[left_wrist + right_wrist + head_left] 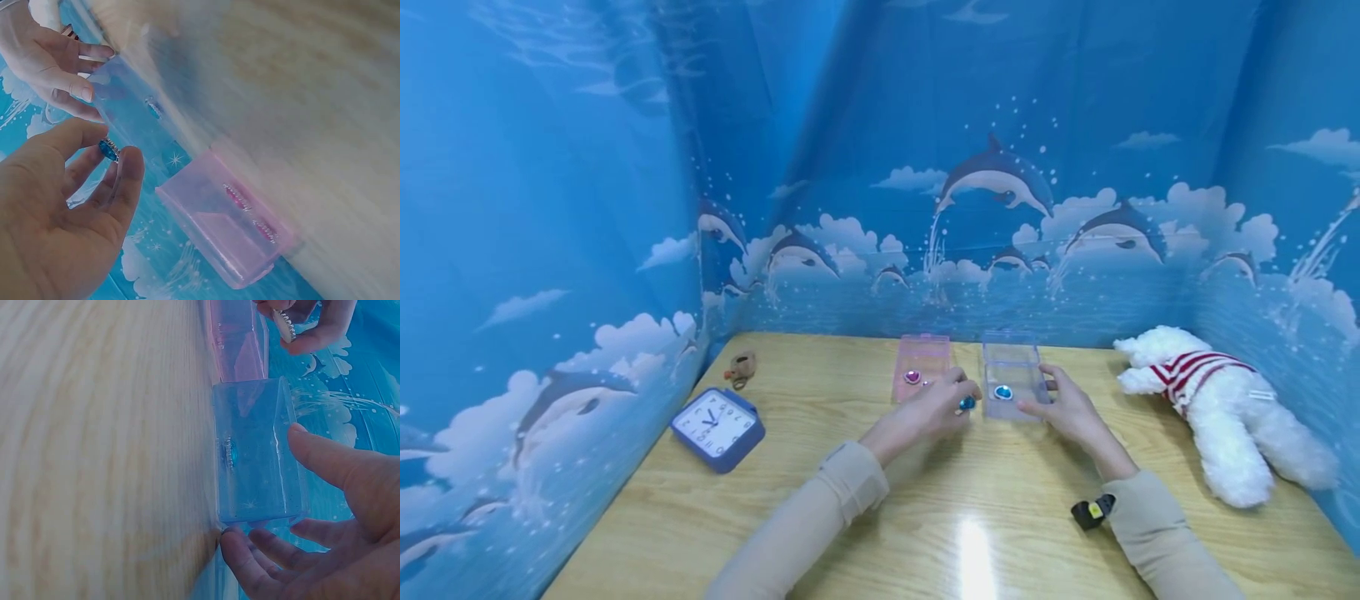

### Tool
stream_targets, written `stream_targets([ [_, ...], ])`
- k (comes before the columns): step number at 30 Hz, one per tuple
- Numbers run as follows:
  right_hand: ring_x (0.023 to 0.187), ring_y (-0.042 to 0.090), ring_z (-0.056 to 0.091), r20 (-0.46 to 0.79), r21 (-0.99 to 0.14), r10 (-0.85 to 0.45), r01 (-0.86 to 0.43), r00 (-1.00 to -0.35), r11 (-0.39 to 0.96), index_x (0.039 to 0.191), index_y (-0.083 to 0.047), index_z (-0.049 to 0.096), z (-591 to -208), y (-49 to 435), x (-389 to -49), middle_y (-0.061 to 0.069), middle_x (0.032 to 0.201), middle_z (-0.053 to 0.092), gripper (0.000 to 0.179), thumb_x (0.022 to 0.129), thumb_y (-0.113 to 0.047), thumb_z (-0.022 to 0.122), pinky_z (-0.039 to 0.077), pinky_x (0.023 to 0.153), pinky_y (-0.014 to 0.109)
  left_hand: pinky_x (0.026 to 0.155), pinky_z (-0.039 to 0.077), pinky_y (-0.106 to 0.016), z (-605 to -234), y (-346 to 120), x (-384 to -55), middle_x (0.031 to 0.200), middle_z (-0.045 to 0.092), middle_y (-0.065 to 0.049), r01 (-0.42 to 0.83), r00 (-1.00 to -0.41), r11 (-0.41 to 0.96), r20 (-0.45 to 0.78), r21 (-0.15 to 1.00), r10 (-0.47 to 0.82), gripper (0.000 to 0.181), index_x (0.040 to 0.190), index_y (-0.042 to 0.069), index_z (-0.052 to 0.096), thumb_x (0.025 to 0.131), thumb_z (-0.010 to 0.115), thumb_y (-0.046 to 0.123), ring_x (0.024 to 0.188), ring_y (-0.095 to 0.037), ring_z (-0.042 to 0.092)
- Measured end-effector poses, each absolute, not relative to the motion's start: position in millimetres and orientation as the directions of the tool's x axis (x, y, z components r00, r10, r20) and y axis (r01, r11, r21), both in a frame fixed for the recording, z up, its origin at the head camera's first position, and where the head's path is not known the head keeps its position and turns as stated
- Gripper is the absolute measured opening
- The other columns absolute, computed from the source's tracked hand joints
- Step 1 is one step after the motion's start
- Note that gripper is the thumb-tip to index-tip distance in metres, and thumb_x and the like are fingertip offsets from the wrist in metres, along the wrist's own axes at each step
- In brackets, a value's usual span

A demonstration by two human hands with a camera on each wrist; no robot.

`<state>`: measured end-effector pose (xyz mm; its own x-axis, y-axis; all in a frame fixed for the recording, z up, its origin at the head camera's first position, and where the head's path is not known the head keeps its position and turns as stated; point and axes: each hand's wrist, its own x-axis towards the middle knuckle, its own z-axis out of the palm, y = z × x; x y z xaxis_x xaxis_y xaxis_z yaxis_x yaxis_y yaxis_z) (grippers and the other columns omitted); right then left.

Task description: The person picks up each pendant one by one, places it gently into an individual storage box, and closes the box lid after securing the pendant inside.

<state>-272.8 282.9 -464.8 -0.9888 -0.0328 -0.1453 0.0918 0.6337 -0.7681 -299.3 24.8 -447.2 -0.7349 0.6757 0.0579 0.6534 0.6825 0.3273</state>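
Blue clock (718, 427), white plush toy (1221, 400), small brown object (742, 367), possibly a keyring.

Blue clock (718, 428): white dial (709, 423) bore ring of dark hour numerals, sitting askew; 4, 7 and 8 showed, as best could be told at that size, others blurrier. Well right of clock, small white tag (1262, 395) stood on plush toy (1213, 387), print illegible. Also right of clock, yellow label (1096, 509) on black wrist device (1083, 517), mark unreadable.
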Motion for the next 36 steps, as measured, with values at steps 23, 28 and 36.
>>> stream_targets([
  [23,0.142,0.058,0.042,-0.134,-0.773,-0.077,0.055,-0.988,0.632,0.167,0.002,0.011,-463,286,-271,0.042,0.158,0.035,0.094,0.102,-0.034,0.07,0.048,0.11,0.068,0.085,0.056,-0.016,-438,71,-323,0.127,0.06,-0.001,0.656,-0.734,0.663,0.098,0.362,0.672,0.031,0.131,0.016,0.069,0.1,0.072,0.015,0.103,-0.009,0.064],
  [28,0.143,0.058,0.041,-0.14,-0.777,-0.079,0.06,-0.987,0.627,0.167,0.001,0.01,-466,286,-272,0.041,0.16,0.033,0.096,0.102,-0.036,0.07,0.049,0.109,0.067,0.086,0.056,-0.016,-443,81,-324,0.131,0.059,-0.002,0.634,-0.753,0.676,0.103,0.375,0.65,0.032,0.132,0.016,0.069,0.101,0.071,0.014,0.105,-0.01,0.064],
  [36,0.145,0.057,0.04,-0.144,-0.784,-0.075,0.067,-0.987,0.618,0.167,0.0,0.01,-467,288,-273,0.04,0.161,0.032,0.096,0.102,-0.037,0.069,0.047,0.112,0.068,0.087,0.058,-0.018,-443,90,-326,0.135,0.059,-0.003,0.628,-0.757,0.676,0.102,0.386,0.645,0.033,0.134,0.017,0.069,0.101,0.07,0.013,0.11,-0.013,0.066],
])
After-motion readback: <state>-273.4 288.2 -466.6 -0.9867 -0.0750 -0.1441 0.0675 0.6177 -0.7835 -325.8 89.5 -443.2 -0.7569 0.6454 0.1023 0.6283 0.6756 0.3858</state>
